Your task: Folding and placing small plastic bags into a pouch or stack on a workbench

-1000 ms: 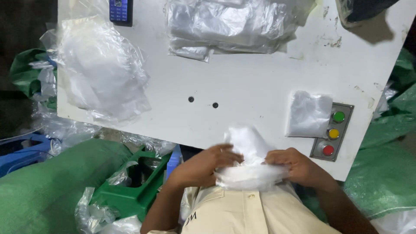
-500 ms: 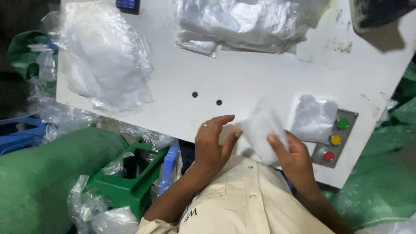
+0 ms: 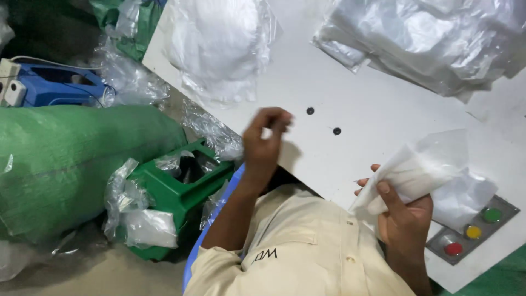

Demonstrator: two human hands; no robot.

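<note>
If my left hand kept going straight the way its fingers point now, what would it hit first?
The left hand hovers with fingers curled toward the far side of the white table. Straight on, it would probably meet the clear bag of white material first, though depth is unclear.

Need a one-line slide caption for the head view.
Right hand holds a white folded cloth at the table edge; left hand raised, empty.

1. The left hand [image 3: 267, 140] is motion-blurred, so its fingertips cannot be told apart.
2. The stack of clear plastic bags [image 3: 433, 44] runs off the top and right edges.
3. The white folded piece [image 3: 408, 175] hides the right hand's [image 3: 402, 216] fingertips.
</note>
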